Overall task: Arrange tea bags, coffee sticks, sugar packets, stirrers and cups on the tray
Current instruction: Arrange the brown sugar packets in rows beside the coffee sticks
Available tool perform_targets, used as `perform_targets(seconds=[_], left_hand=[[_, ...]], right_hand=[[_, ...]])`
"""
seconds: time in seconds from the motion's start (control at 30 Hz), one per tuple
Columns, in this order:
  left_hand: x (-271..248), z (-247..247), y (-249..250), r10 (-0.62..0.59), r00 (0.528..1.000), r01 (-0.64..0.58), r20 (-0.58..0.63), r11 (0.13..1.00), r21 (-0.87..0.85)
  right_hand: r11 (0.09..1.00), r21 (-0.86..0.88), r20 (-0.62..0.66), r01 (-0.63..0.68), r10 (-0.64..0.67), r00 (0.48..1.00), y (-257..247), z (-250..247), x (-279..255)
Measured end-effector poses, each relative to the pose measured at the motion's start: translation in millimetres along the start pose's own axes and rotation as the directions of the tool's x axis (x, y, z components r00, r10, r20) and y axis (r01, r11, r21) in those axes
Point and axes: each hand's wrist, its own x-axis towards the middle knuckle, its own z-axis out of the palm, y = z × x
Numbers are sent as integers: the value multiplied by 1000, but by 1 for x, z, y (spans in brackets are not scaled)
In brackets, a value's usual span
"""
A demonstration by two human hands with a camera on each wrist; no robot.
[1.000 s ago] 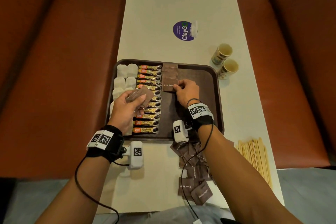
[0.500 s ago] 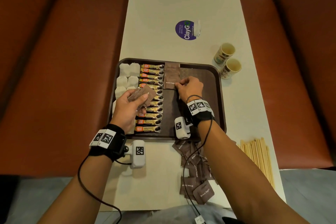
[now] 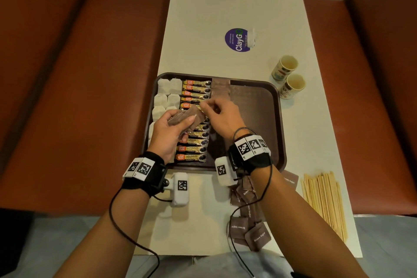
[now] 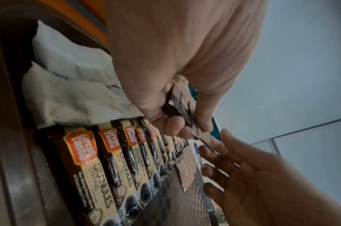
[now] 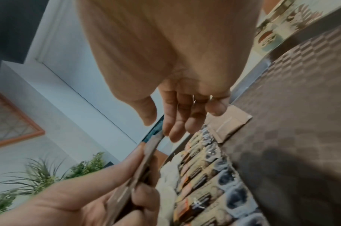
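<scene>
A dark brown tray [image 3: 281, 119] holds white tea bags [image 3: 168, 87] at its left, a row of coffee sticks [image 3: 196, 149] beside them and brown sugar packets [image 3: 220, 90] at the far middle. Over the coffee sticks my left hand [image 3: 180, 119] grips a small stack of brown sugar packets [image 3: 188, 118], also seen edge-on [image 4: 183, 107]. My right hand [image 3: 206, 106] reaches in from the right with straight fingers [image 5: 173, 125], the tips touching the stack's far edge. One sugar packet [image 5: 229, 123] lies flat on the tray under that hand.
Two paper cups [image 3: 285, 67] [image 3: 293, 86] stand on the table right of the tray's far corner. Wooden stirrers [image 3: 322, 198] lie at the near right. Loose brown sugar packets [image 3: 248, 221] are heaped under my right forearm. A purple sticker [image 3: 239, 39] lies farther away; benches flank the table.
My right hand has left the sugar packet it laid on the tray and moved left to the stack in my left hand. The left hand has held about still.
</scene>
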Motion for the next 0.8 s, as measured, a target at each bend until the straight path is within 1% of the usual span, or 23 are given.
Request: perform_targets(seconds=[0.07,0.13,0.3,0.43,0.53,0.67,0.73,0.8], left_hand=[[-2,-1,1,12,1000,-12,0,1000,-1],[-6,-2,4,8,1000,-8,-16,1000,-14],[-13,-9,10,-2,999,0,-35,999,-34],[-15,-16,12,12,998,-13,-60,1000,-27],[-16,-20,14,28,998,-28,-61,1000,-3],[-17,-23,14,22,998,-22,-65,1000,5],[-18,-21,15,11,997,-11,-72,1000,-5],[-17,-19,15,-18,995,16,-94,1000,-24]], right_hand=[[1000,4,53,22,-23,998,-7,4,-2],[999,47,80,6,-10,997,-10,7,-3],[984,178,8,-28,27,1000,-17,11,-4],[971,229,28,-68,63,998,-19,17,-5],[971,225,58,-84,72,996,-17,21,-7],[983,175,92,-55,39,995,-16,22,-9],[985,164,87,-56,42,995,-14,19,-9],[985,153,55,-75,68,996,-8,14,-8]])
